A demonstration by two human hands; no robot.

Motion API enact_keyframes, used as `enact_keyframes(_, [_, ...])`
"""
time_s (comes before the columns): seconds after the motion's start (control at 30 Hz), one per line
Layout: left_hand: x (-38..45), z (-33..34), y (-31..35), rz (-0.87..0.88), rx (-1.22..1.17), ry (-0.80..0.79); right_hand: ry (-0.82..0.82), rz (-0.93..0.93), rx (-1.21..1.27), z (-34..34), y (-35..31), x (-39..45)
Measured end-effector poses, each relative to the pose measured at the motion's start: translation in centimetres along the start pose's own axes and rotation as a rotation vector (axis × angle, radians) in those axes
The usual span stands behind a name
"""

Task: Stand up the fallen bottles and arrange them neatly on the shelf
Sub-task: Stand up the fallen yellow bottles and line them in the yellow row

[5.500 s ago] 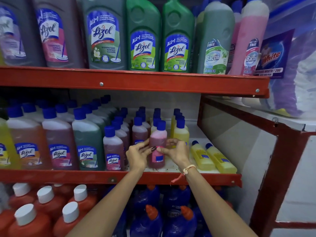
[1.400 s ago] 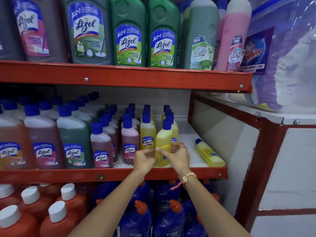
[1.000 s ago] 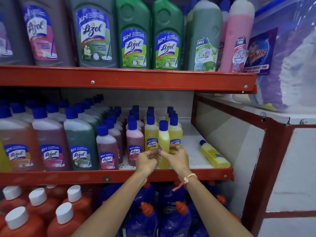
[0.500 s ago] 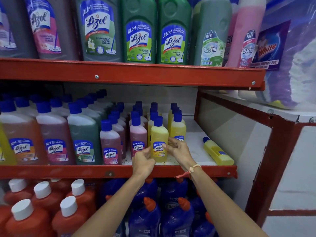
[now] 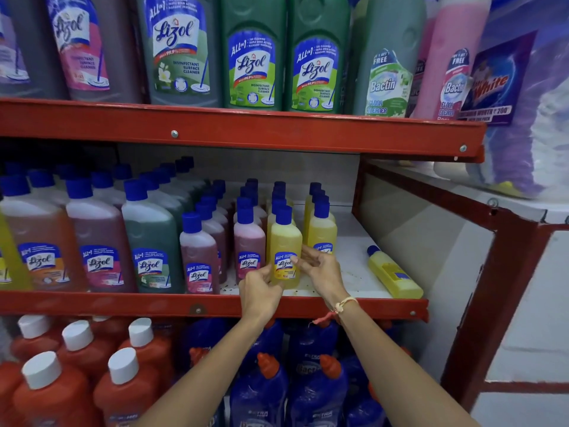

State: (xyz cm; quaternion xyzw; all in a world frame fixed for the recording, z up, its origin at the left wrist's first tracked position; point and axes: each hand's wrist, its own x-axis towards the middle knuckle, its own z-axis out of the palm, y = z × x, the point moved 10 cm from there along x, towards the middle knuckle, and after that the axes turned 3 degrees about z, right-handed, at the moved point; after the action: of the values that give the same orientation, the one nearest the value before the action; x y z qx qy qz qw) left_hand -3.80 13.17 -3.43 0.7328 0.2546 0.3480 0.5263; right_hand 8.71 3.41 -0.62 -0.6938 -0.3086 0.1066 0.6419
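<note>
A small yellow bottle (image 5: 284, 238) with a blue cap stands upright at the front of the middle shelf (image 5: 354, 241), label facing me. My left hand (image 5: 260, 292) grips its lower left side with the thumb under the label. My right hand (image 5: 321, 269) presses fingertips against its right side. Another yellow bottle (image 5: 321, 231) stands just behind and to the right. One fallen yellow bottle (image 5: 394, 277) lies on its side at the shelf's right end, cap pointing to the back.
Rows of small pink bottles (image 5: 249, 241) and larger bottles (image 5: 151, 241) fill the shelf's left part. A red shelf edge (image 5: 123, 305) runs in front, a red frame post (image 5: 363, 186) stands at the right. Large bottles (image 5: 252, 57) line the shelf above; orange and blue bottles sit below.
A second fallen yellow bottle has been stood upright at the front of the yellow row and turned so its label faces forward. Both hands stay on it.
</note>
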Motion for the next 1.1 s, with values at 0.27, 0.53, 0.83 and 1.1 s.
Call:
enact_keyframes(0.27, [-2.1,1.6,2.3,0.023,0.023,0.071,0.215,-0.006,-0.218,-5.6,-0.4,-0.6])
enact_keyframes(0.53, [0.3,13.3,2.7,-0.187,-0.119,-0.218,0.51,0.275,-0.836,-19.2,0.9,0.7])
enact_keyframes(0.83, [2.9,21.3,0.6,-0.35,0.008,-0.292,0.149,0.536,-0.658,-21.6,6.1,3.7])
enact_keyframes(1.1, [2.0,18.3,1.6,-0.339,-0.03,-0.336,0.032,0.667,-0.05,-18.6,7.8,2.1])
